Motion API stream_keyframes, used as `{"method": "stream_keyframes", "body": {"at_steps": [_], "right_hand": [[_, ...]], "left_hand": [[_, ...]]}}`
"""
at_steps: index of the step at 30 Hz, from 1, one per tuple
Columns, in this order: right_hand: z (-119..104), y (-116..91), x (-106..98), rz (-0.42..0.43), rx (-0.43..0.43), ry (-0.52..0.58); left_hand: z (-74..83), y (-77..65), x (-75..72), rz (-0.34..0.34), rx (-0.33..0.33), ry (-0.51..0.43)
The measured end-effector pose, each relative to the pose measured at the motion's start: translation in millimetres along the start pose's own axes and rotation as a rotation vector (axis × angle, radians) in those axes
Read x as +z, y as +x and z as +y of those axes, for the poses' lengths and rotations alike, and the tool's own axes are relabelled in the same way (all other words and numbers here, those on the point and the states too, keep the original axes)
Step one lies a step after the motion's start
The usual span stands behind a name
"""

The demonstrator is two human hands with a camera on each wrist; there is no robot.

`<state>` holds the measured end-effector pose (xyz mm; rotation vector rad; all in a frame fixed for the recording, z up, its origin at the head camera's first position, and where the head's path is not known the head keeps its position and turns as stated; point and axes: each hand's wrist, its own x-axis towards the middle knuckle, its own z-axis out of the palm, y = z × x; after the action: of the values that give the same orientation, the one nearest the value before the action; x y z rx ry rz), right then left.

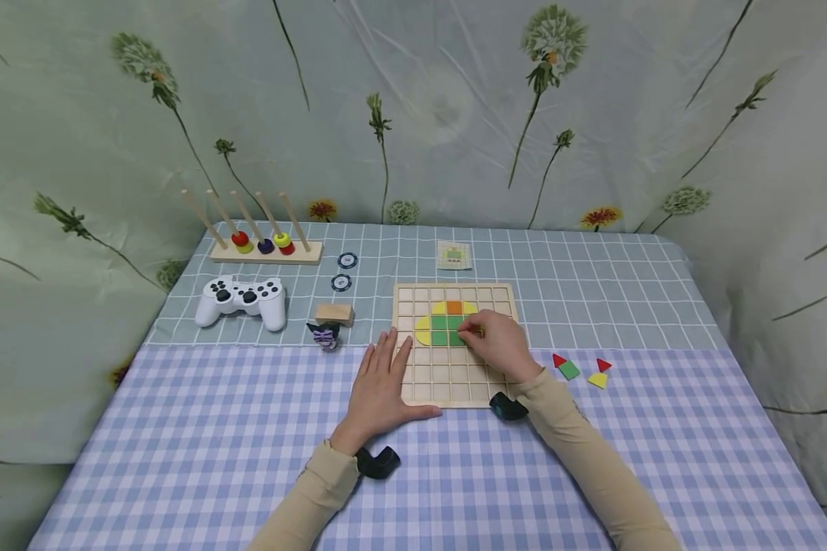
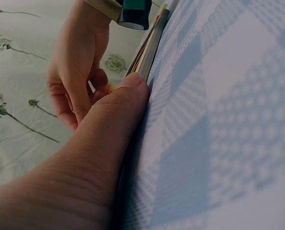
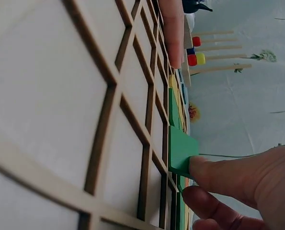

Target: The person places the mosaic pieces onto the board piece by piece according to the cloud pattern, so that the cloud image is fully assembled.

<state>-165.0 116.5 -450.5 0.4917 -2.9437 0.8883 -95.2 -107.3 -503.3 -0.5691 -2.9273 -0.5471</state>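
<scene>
A square wooden grid board (image 1: 448, 394) lies on the table. Several green square tiles (image 1: 439, 329) sit in its cells, with an orange tile (image 1: 454, 308) above them and yellow rounded pieces (image 1: 423, 330) around. My right hand (image 1: 499, 344) pinches a green square tile (image 3: 183, 148) between thumb and fingers; in the right wrist view this tile stands tilted against the grid. My left hand (image 1: 380, 390) rests at the board's left and near edges, fingers straight and thumb spread. Fingers partly hide the cells under my right hand in the head view.
Right of the board lie red triangles (image 1: 603, 365), a green square (image 1: 569, 370) and a yellow piece (image 1: 598, 380). A pattern card (image 1: 454, 255) lies behind. Leftward are a wooden block (image 1: 335, 313), small figure (image 1: 326, 335), chips (image 1: 341, 283), game controller (image 1: 243, 300) and peg stacker (image 1: 269, 256).
</scene>
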Motion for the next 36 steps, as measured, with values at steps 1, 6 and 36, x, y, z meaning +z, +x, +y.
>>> {"method": "stream_keyframes", "body": {"at_steps": [1, 6, 36], "right_hand": [[0.4, 0.3, 1.0, 0.0, 0.002, -0.01], [2.7, 0.7, 3.9, 0.004, 0.0, -0.034], [94.5, -78.8, -87.7, 0.056, 0.277, -0.021]], "left_hand": [[0.3, 0.0, -0.3, -0.004, -0.002, -0.003], [0.9, -0.3, -0.2, -0.019, -0.011, -0.006], [1.5, 0.5, -2.2, -0.024, -0.009, -0.008]]}}
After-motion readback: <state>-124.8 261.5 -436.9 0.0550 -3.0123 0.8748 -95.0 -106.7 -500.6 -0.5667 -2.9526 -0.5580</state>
